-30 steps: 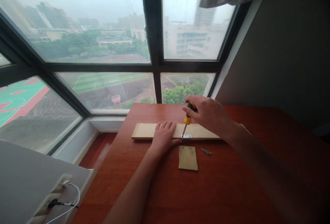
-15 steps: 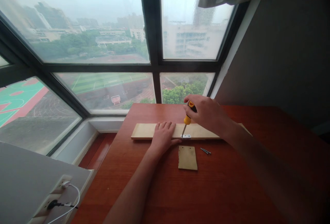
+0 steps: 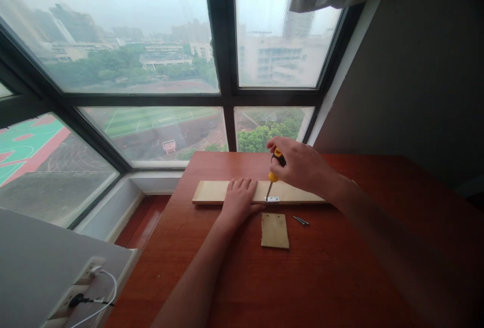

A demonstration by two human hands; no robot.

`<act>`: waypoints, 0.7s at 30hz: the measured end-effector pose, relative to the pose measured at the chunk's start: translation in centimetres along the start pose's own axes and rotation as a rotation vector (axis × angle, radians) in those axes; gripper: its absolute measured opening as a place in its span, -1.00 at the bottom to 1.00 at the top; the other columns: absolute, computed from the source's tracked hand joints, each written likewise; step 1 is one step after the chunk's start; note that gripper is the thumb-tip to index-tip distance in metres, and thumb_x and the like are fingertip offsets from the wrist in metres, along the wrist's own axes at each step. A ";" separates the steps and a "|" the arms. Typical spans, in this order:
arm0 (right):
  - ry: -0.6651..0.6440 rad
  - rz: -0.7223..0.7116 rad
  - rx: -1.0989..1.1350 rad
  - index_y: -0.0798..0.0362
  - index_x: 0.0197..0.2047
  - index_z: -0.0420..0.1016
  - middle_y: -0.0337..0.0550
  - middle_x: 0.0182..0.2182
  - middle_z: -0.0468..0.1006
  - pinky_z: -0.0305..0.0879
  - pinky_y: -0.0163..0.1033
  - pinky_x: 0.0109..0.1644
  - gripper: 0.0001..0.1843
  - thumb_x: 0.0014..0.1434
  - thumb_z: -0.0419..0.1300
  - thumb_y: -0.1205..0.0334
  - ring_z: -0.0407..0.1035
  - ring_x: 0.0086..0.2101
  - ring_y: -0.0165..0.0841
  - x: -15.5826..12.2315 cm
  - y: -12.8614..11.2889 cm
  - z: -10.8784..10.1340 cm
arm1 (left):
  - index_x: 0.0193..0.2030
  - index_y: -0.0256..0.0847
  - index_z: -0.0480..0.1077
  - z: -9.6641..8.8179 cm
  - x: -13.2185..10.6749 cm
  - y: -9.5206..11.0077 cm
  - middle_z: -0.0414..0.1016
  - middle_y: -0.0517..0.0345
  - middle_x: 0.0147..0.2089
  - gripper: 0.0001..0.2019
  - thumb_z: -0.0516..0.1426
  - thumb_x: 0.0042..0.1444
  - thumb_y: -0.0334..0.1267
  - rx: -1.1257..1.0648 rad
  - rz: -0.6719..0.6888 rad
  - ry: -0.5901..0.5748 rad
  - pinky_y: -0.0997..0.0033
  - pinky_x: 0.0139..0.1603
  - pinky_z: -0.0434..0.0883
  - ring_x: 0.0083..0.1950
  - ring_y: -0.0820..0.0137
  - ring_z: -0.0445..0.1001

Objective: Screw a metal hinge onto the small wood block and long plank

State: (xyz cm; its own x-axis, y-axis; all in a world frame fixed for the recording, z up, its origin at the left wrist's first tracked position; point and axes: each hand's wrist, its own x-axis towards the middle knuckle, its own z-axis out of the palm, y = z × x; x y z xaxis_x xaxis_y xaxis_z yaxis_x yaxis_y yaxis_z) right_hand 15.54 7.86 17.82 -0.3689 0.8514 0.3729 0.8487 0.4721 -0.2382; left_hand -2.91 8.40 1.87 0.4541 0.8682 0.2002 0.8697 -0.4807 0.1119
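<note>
A long pale wooden board [image 3: 212,192] lies across the red-brown table [image 3: 340,267]. My left hand [image 3: 238,201] rests flat on the board with fingers stretched out. My right hand [image 3: 298,167] is closed round the yellow and black handle of a screwdriver [image 3: 273,177]. Its tip stands on a small metal bracket [image 3: 273,199] at the board's near edge. A small square wooden piece [image 3: 275,230] lies just in front of the bracket. Two loose screws [image 3: 301,221] lie to its right.
The table stands against a large window with dark frames [image 3: 223,96]. A grey wall [image 3: 416,81] runs along the right. At the lower left a power strip [image 3: 81,287] with a white cable sits on a grey surface.
My right hand has turned slightly on the screwdriver handle and shifted a little left and up. My left hand and the board have stayed put.
</note>
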 end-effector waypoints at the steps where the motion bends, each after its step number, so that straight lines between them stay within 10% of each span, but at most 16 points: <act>1: -0.004 -0.005 0.022 0.02 -0.03 0.38 -0.12 -0.13 0.55 0.18 -0.24 -0.29 -0.69 0.12 0.09 0.27 0.42 -0.27 -0.30 0.0 0.0 0.0 | 0.18 -0.10 0.25 0.0 0.0 0.0 0.35 -0.08 0.18 -0.34 0.24 0.00 0.15 0.001 0.000 0.000 0.05 0.20 0.15 0.20 0.05 0.27; 7: 0.015 0.027 -0.064 -0.02 -0.15 0.45 -0.16 -0.30 0.56 0.11 -0.24 -0.38 -0.71 0.26 0.02 0.00 0.40 -0.35 -0.30 0.1 -0.3 -0.1 | 0.18 -0.13 0.26 0.0 0.0 0.1 0.35 -0.09 0.17 -0.33 0.23 0.00 0.15 0.011 -0.003 0.007 0.07 0.20 0.16 0.19 0.06 0.27; 15: 0.002 -0.037 0.017 0.02 0.02 0.38 -0.10 -0.06 0.54 0.21 -0.22 -0.24 -0.63 0.11 0.10 0.26 0.42 -0.21 -0.27 -0.1 -0.1 0.1 | 0.17 -0.13 0.26 -0.1 -0.1 0.2 0.37 -0.08 0.16 -0.33 0.25 -0.01 0.13 0.016 -0.013 0.005 0.07 0.22 0.15 0.19 0.07 0.28; 21: 0.003 0.007 -0.124 -0.01 -0.20 0.47 -0.15 -0.32 0.56 0.12 -0.22 -0.37 -0.72 0.27 0.01 0.04 0.41 -0.35 -0.28 0.5 -0.4 -0.2 | 0.18 -0.12 0.25 0.2 -0.1 0.1 0.35 -0.08 0.17 -0.33 0.25 -0.01 0.13 0.007 -0.009 0.016 0.05 0.24 0.13 0.20 0.06 0.27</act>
State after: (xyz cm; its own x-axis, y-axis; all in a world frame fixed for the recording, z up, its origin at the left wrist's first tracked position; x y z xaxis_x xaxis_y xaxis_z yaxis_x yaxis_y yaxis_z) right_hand 15.11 8.10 18.30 -0.3618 0.8536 0.3748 0.8916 0.4343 -0.1286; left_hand -2.88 8.30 1.67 0.4430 0.8704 0.2149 0.8752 -0.4718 0.1072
